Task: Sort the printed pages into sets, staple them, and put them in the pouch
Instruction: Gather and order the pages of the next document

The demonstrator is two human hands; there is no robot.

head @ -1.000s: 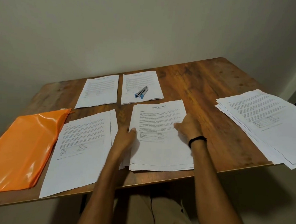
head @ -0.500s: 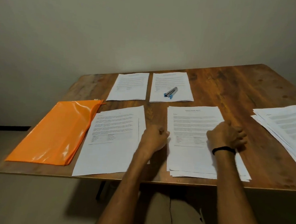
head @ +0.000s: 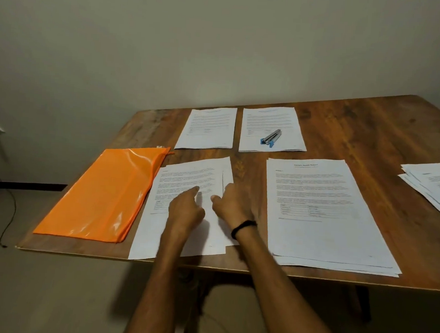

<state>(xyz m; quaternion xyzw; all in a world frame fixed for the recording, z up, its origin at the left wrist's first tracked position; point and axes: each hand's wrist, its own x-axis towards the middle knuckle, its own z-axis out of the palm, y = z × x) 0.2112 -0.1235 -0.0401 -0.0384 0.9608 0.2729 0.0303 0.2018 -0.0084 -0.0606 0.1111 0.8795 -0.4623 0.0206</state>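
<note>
Presses the left hand's [head: 185, 210] outstretched index finger on the stack of pages [head: 182, 175] at the worktop's [head: 370, 139] front edge; curls the right hand [head: 233, 205] at that stack's right side, grip impossible to tell. Has the orange pouch [head: 101, 195] flat just beside it toward the front-left corner, the stapler [head: 271, 138] on a far set [head: 271, 118].

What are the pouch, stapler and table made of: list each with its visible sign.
Pouch: glossy orange plastic, likely vinyl; bright glare streaks across it.
Stapler: seemingly a grey metal body with blue plastic ends.
Table: wood or wood-look laminate, matte; grain streaks and dark knots show.
</note>
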